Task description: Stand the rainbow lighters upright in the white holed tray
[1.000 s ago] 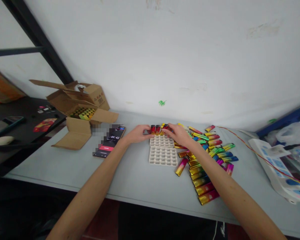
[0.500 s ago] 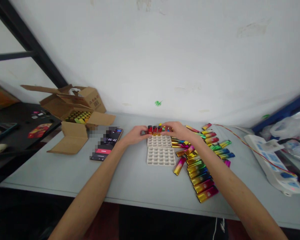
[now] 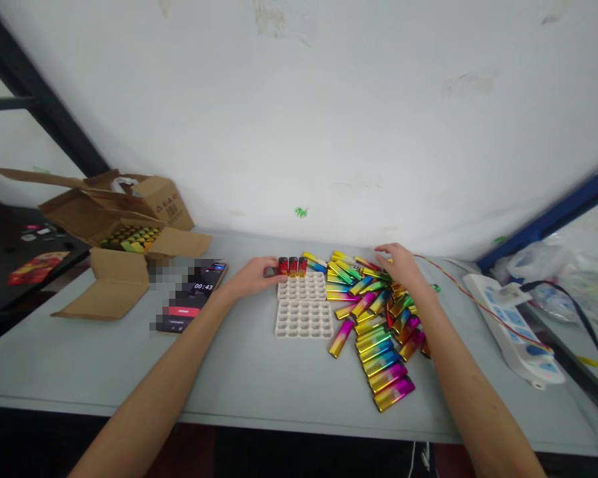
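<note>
Wall (image 3: 329, 133): white, scuffed, with a small green mark low down.
Table (image 3: 259, 378): grey, set against the wall, bearing everything below.
Box (image 3: 119, 269): brown cardboard, flaps open, at the table's far left; yellow-green tubes (image 3: 129, 239) with dark ends fill it in rows.
Pile (image 3: 363, 304): shiny gold, magenta, blue and green tubes lying on their sides right of the tray; the nearest ones form a neat slanting row.
Power strip (image 3: 508, 332): white, far right, a red-and-yellow cord (image 3: 458, 289) across it.
Phone (image 3: 199, 299): left of the tray, screen reading 00:43, one side blurred.
Tray (image 3: 303, 302): white, two blocks of pockets, between the hands.
Right hand (image 3: 401, 265): over the pile's far edge, fingers spread; contact unclear.
Left hand (image 3: 254, 275): curved at the leftmost red tube; whether it pinches cannot be told.
Red tubes (image 3: 293, 267): three, upright, side by side at the tray's far edge.
</note>
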Available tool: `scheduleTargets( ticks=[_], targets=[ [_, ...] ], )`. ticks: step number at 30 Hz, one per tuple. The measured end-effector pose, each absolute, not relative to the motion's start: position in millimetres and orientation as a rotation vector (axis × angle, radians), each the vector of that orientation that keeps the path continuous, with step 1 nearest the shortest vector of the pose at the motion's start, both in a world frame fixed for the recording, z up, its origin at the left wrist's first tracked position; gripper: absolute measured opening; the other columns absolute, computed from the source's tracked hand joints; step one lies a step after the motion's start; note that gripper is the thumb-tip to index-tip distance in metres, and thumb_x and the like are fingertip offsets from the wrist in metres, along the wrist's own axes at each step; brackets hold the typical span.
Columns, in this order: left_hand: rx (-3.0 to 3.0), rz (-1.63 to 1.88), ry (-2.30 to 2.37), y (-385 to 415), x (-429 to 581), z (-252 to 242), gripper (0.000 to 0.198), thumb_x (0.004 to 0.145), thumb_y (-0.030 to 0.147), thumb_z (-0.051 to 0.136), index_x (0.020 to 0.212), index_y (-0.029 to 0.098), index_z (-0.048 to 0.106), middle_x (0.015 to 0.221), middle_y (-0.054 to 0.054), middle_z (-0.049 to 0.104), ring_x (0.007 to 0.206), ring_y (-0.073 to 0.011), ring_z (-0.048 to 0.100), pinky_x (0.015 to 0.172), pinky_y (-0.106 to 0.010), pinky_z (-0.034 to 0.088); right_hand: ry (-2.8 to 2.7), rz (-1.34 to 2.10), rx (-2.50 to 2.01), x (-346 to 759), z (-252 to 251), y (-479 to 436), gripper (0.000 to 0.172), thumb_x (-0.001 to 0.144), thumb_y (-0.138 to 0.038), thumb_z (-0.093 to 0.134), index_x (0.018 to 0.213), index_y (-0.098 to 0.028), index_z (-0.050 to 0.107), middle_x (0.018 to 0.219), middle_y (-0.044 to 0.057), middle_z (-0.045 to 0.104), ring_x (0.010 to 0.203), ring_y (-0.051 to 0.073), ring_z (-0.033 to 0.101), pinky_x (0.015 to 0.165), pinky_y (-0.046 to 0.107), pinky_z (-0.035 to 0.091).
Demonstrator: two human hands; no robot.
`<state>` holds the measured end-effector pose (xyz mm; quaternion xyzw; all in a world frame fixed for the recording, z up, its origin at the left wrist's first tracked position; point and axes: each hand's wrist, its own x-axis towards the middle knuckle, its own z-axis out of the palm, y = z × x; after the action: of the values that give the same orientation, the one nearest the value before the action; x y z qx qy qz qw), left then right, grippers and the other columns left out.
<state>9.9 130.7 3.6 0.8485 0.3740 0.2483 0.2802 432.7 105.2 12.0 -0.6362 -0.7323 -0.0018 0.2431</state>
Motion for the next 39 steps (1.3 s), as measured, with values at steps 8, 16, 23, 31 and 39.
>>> scheduleTargets(
  ticks=[8, 16, 23, 31, 39],
  targets=[
    [2.287, 0.650, 1.045, 131, 10, 3, 0.038, 0.091, 0.053, 0.065, 0.093, 0.017, 0.078, 0.090, -0.004, 0.073, 0.076, -0.0188, 0.060, 0.066, -0.028, 0.044, -1.973, 0.009, -1.816, 457, 16, 91, 0.027, 0.098, -0.030, 0.059, 0.110, -0.015, 0.078, 0.112, 0.016, 0.078, 0.101, 0.028, 0.073, 0.098, 0.042, 0.054],
    [2.280, 0.641, 1.074, 130, 11, 3, 0.039, 0.090, 0.054, 0.065, 0.093, 0.017, 0.078, 0.091, -0.004, 0.073, 0.076, -0.0187, 0.060, 0.066, -0.028, 0.043, -2.088, 0.156, -1.865, 436, 8, 105, 0.030, 0.093, -0.046, 0.071, 0.092, -0.016, 0.077, 0.092, 0.012, 0.079, 0.082, 0.023, 0.073, 0.078, 0.031, 0.054],
    [2.300, 0.642, 1.078, 129, 11, 3, 0.038, 0.091, 0.053, 0.065, 0.089, 0.017, 0.077, 0.088, -0.004, 0.072, 0.075, -0.0184, 0.059, 0.065, -0.028, 0.043, -2.006, 0.162, -1.809, 418, 20, 103, 0.027, 0.099, -0.043, 0.062, 0.106, -0.018, 0.069, 0.090, 0.010, 0.078, 0.079, 0.022, 0.071, 0.073, 0.032, 0.052],
    [2.278, 0.678, 1.056, 129, 12, 4, 0.036, 0.090, 0.052, 0.067, 0.094, 0.017, 0.078, 0.086, -0.003, 0.072, 0.072, -0.0176, 0.058, 0.065, -0.027, 0.043, -1.447, 0.825, -1.144, 349, 47, 70, 0.035, 0.087, -0.055, 0.077, 0.094, -0.022, 0.072, 0.074, -0.003, 0.062, 0.069, 0.014, 0.056, 0.067, 0.027, 0.049],
    [2.257, 0.670, 1.075, 128, 13, 3, 0.037, 0.088, 0.051, 0.067, 0.093, 0.016, 0.078, 0.086, -0.004, 0.072, 0.076, -0.0193, 0.059, 0.069, -0.029, 0.044, -1.152, 1.460, -0.871, 295, 44, 45, 0.038, 0.088, -0.059, 0.075, 0.100, -0.025, 0.062, 0.099, 0.001, 0.069, 0.090, 0.017, 0.066, 0.081, 0.035, 0.059]
  ],
)
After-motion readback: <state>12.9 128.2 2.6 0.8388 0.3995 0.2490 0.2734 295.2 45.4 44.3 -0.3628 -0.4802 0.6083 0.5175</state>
